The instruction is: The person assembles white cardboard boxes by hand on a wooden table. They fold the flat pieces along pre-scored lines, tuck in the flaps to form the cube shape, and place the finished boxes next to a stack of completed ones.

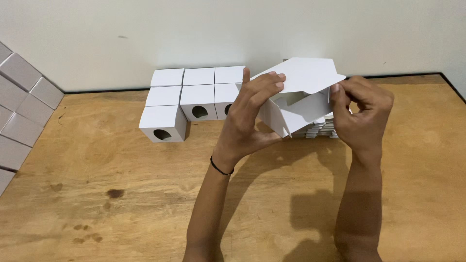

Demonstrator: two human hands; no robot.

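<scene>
I hold a white cardboard box [301,92], half folded, in the air above the wooden table [121,194]. My left hand [250,116] grips its left side, fingers over the top flap and thumb underneath. My right hand [361,114] pinches the right edge of the raised lid flap. The box's inside is open toward me, with flaps sticking out. A thin black band sits on my left wrist.
Several finished white cube boxes with round holes [191,94] stand in rows at the back by the wall. A stack of flat white box blanks [318,130] lies behind my hands. Grey-white boxes [19,97] are piled at the left edge.
</scene>
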